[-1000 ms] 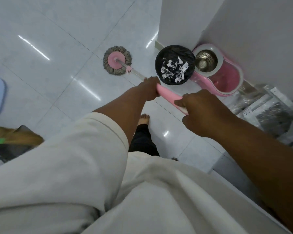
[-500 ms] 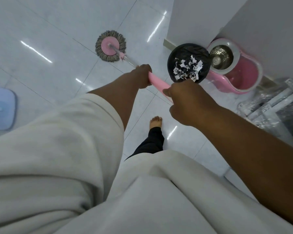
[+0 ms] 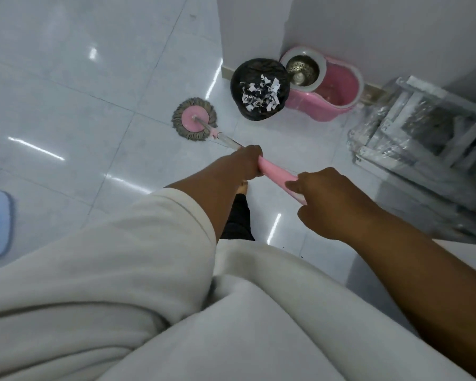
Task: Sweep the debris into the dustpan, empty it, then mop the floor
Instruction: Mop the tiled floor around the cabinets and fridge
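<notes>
We are mopping now: our left hand [image 3: 248, 163] and right hand [image 3: 327, 204] both clasp the long pink-handled mop [image 3: 276, 171]. Its round grey string head [image 3: 194, 122] rests on the white tile floor [image 3: 94, 78], near the black-bagged round bin [image 3: 238, 78]. Next, we think, push it away from the bin.

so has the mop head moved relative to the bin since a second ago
Yes. The mop head has been pulled back and to the right, ending closer to the bin.
</notes>
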A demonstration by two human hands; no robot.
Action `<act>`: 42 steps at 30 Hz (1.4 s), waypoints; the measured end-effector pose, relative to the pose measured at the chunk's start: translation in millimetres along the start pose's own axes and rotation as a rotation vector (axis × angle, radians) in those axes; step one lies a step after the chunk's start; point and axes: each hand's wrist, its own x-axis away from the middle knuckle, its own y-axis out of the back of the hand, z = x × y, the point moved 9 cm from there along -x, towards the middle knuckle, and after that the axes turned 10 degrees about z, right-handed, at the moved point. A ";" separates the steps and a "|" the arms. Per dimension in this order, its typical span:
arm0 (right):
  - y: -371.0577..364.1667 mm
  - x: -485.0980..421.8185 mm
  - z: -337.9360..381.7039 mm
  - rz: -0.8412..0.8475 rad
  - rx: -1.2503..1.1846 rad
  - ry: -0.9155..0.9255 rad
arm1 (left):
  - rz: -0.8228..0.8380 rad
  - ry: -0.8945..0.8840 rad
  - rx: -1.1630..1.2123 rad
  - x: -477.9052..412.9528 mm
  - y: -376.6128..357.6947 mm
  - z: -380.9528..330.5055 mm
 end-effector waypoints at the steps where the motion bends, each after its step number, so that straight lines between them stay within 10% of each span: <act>1: -9.1 16.3 -3.8 0.006 -0.002 -0.016 | 0.017 -0.009 -0.008 10.0 -12.7 -13.0; 15: -43.6 84.0 11.1 0.012 0.266 0.042 | 0.104 -0.106 -0.032 47.5 -48.3 -39.3; 42: 139.5 -262.0 158.2 -0.106 0.267 0.190 | -0.124 0.055 0.044 -134.1 259.5 208.3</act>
